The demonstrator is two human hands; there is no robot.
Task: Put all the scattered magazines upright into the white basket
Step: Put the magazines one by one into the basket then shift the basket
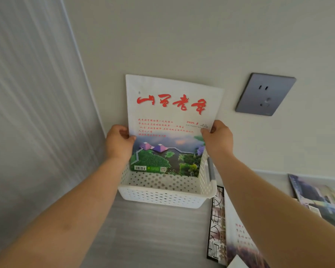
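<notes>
Closest to me, off to the right, a few loose magazines are lying flat on the grey tabletop, so those are waiting their turn. Past them sits the white basket, pushed up near the wall. I've got the red-titled magazine standing in it, long axis straight up, bottom edge down inside the basket along its far side, as far as I can tell. My left hand is pinched on its left edge and my right hand on its right edge, both about halfway up, roughly level with each other. So the basket is directly below my grip, nothing to shift sideways. I reckon letting go is next, and it might flop back against the wall by the socket.
</notes>
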